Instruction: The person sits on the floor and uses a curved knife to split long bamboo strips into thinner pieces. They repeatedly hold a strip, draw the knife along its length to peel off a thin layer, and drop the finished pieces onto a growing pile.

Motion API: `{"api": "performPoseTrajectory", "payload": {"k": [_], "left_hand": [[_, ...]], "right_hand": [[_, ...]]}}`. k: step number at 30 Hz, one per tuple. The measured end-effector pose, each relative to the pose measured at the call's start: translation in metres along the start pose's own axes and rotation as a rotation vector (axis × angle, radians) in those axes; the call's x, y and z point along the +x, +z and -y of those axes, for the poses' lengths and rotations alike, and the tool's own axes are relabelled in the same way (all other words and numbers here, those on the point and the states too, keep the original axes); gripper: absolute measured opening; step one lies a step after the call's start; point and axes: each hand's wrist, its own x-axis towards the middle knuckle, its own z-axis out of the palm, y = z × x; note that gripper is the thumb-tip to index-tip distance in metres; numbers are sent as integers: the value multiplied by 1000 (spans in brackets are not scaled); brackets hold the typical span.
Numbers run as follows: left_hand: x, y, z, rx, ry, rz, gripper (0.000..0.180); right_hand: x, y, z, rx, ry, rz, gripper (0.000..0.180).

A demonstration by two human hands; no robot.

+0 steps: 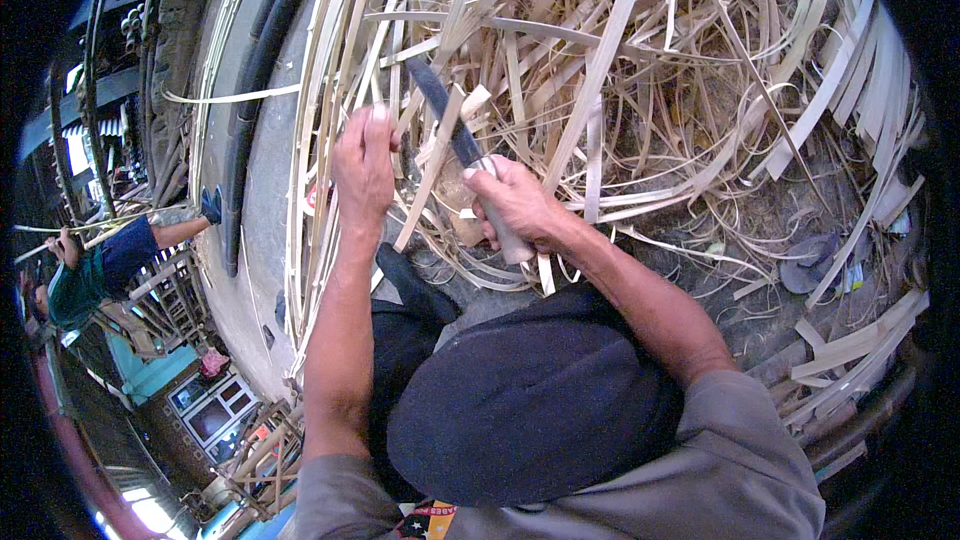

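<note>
Pale, flat wood-like strips (605, 50) lie ahead of left hand (365, 170) and right hand (512, 202). Straight, dark metal knife (463, 143) sits in right hand; long, black, round tube (243, 125) lies left.

Right hand (518, 204): fingers around knife handle (512, 246)
Blade (436, 98): beyond those fingers
Left hand (364, 168): fingers curled
Pale strips (604, 52): heaped beyond right fingers

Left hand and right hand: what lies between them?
In the head view, a pale flat strip slants between the left hand and the right hand, which grips a knife.
</note>
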Motion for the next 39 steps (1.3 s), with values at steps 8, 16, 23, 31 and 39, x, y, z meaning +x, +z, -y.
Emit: {"api": "performPoseTrajectory", "payload": {"k": [8,16,23,31,39], "left_hand": [[-41,-5,3,117,-25,-83,41],[51,-2,-43,334,-43,294,48],[-22,19,26,230,8,-13,41],[-109,38,99,416,8,-139,33],[-81,22,86,501,192,-234,27]], "right_hand": [[2,9,10,485,166,332,32],[22,26,-6,-436,-332,-120,43],[26,-4,-18,-479,-201,-201,30],[19,9,11,-92,-118,-119,26],[11,47,37,434,-161,-37,29]]}}
